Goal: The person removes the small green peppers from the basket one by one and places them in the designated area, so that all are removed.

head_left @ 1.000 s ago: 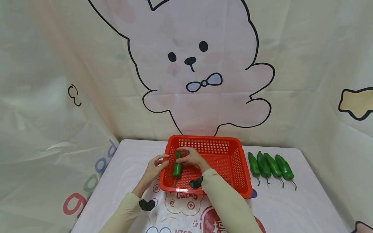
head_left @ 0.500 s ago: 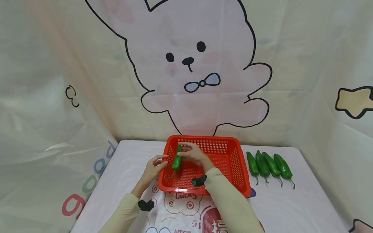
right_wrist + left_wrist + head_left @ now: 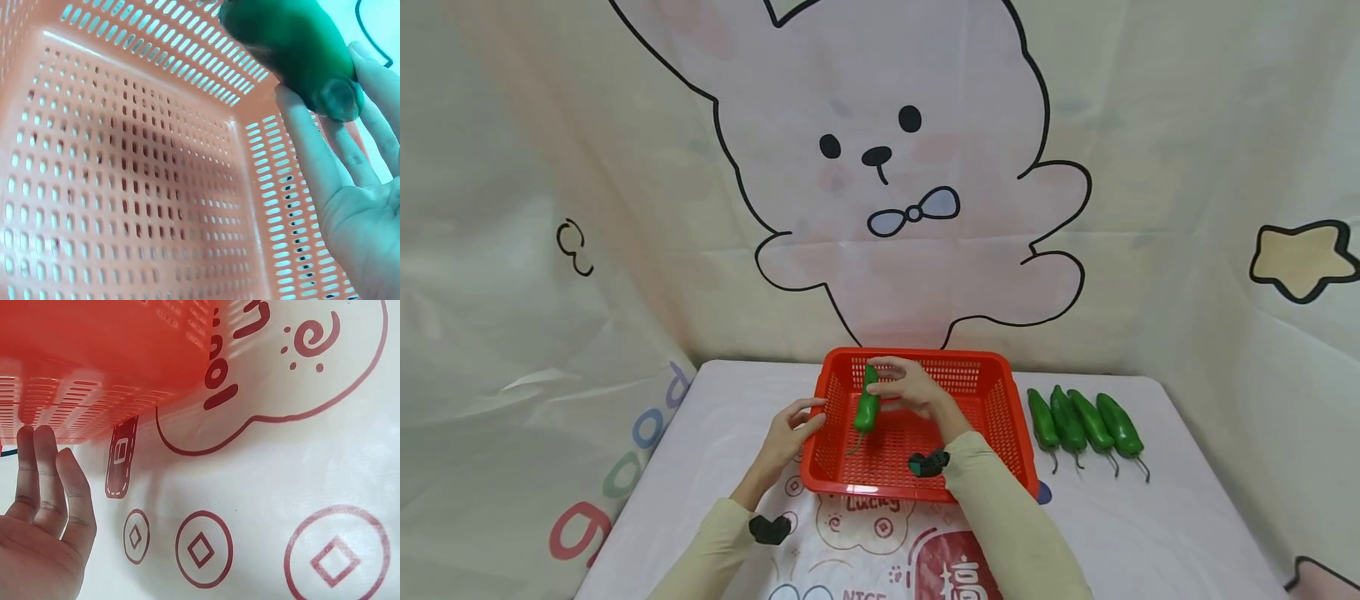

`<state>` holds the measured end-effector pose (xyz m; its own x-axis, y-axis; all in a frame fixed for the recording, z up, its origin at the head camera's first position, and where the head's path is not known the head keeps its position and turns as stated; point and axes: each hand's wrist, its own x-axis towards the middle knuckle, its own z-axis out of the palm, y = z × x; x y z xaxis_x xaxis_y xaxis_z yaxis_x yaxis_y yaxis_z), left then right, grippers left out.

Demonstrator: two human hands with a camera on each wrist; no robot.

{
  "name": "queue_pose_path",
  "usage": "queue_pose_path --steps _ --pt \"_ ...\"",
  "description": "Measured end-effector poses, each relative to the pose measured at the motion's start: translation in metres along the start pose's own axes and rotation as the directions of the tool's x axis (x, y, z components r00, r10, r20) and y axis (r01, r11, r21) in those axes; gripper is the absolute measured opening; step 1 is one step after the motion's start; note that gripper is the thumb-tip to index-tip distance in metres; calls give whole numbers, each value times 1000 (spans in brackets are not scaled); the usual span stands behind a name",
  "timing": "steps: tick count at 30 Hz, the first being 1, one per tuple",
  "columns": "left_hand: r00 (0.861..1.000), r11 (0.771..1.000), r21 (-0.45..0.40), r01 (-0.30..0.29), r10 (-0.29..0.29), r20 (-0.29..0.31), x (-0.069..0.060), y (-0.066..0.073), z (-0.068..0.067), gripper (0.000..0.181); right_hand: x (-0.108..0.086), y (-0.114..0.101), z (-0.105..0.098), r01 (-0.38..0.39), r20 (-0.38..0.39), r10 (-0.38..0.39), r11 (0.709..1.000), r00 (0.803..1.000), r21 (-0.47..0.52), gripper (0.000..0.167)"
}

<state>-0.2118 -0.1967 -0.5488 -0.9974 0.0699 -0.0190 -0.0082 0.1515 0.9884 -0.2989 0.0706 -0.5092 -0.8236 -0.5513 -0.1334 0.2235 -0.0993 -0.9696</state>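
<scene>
A green chili pepper point(image 3: 867, 410) is held over the left part of the red plastic basket point(image 3: 880, 490), its stem pointing toward the person. My right hand point(image 3: 917, 390) pinches it near its upper end; up close, the right wrist view shows the fingertips on the pepper point(image 3: 294, 44) above the perforated basket floor point(image 3: 156, 169). At the basket's left side, my left hand point(image 3: 784, 440) rests its fingers against the outer wall. From the left wrist view, three fairly straight fingers point(image 3: 47, 469) reach up to the wall point(image 3: 100, 337); the thumb is out of sight there.
Several green peppers point(image 3: 1069, 423) lie in a row on the white table to the basket's right, stems toward the person. A patterned cloth point(image 3: 865, 533) lies in front of the basket. A curtain point(image 3: 910, 275) with a cartoon bear hangs behind the table.
My right hand has moved the pepper to the right and slightly up, away from the basket's left wall. My left hand stays at the basket's side. The head view has shifted a little.
</scene>
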Motion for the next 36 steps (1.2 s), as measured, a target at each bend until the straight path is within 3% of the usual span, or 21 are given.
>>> queue_pose_path --steps 8,14,26,36 --pt "1000 1000 -12 15 -15 0 0 1 -2 38 -10 -13 -2 6 7 -6 999 1000 -31 63" --pt "1000 1000 -12 25 -25 -8 -1 1 -2 37 -15 -21 -4 26 -45 -29 997 999 -68 64" --pt "1000 1000 11 14 -14 -6 0 5 0 35 -33 -36 -14 76 -146 -78 997 986 -17 61" --pt "1000 999 44 23 -22 -22 0 8 0 32 -47 -47 -25 86 -140 -88 996 986 -16 64"
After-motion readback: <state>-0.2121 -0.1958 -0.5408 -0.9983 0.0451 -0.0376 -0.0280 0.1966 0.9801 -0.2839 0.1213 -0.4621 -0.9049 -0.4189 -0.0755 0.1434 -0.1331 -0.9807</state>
